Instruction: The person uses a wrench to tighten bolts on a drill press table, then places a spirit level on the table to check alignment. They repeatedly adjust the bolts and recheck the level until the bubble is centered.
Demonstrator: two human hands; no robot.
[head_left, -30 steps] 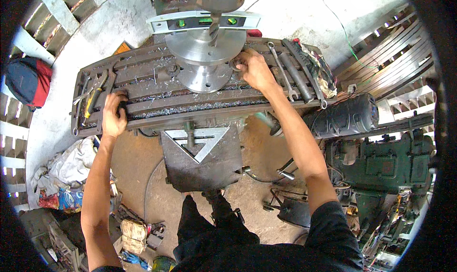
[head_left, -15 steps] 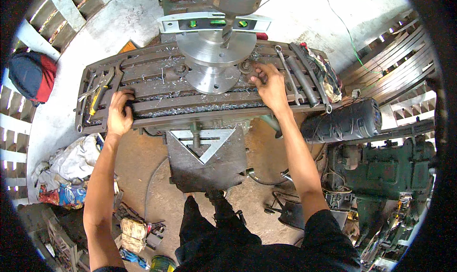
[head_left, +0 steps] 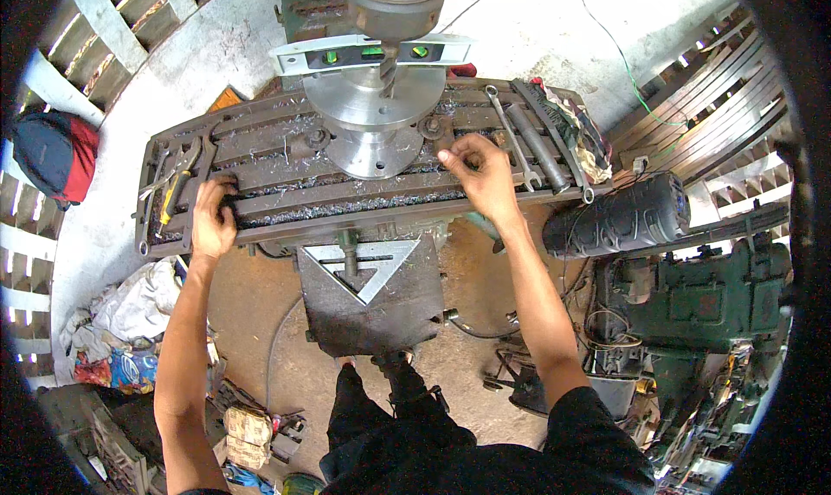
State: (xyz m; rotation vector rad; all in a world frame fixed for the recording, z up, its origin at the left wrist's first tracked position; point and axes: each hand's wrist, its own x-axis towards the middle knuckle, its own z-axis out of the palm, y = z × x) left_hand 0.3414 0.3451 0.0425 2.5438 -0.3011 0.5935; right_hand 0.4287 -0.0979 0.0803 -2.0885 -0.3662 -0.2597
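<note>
A shiny metal flanged part [head_left: 374, 140], with a wide upper disc and a smaller holed base, stands on the slotted machine table [head_left: 286, 222]. Above it a drill bit [head_left: 389, 72] hangs from the spindle [head_left: 396, 10], its tip overlapping the disc in view. Bolts and nuts [head_left: 431, 129] sit at either side of the base. My left hand [head_left: 214, 222] rests on the table's front left edge, fingers loosely bent and empty. Just right of the base, my right hand [head_left: 486, 179] hovers over the table, thumb out and fingers half curled, with nothing visible in it.
A spirit level [head_left: 290, 60] lies behind the disc. Wrenches [head_left: 512, 140] and a metal bar [head_left: 538, 148] lie at the table's right; pliers and a yellow-handled tool [head_left: 173, 196] at its left. Metal chips fill the slots. A triangular metal frame [head_left: 359, 270] lies below the front edge.
My right hand has drawn back toward me from beside the nut, its fingers curling more. My left hand stays at the table edge. The whole view has shifted slightly.
</note>
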